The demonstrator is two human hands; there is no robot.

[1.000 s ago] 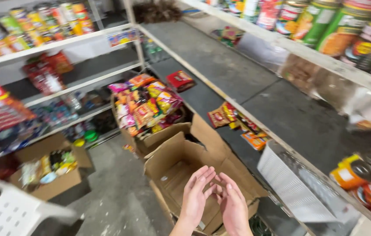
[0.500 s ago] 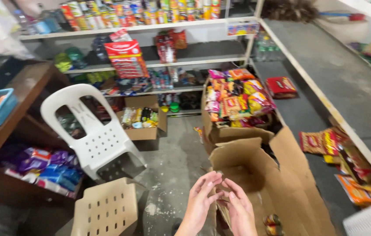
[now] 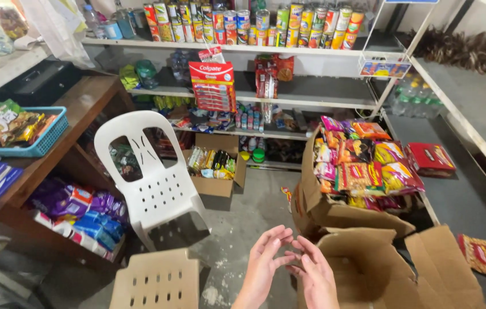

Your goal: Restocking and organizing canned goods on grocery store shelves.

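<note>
Where hands (image 3: 289, 269) meet, open carton (image 3: 386, 274)

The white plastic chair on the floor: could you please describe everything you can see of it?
The white plastic chair is a moulded one-piece seat with a rounded back, two large cut-outs and three slits in the backrest, and rows of small holes in the seat. It stands upright on the grey concrete floor, facing the camera, beside the brown wooden counter. Nothing lies on its seat, and neither of the hands touches it.
</note>
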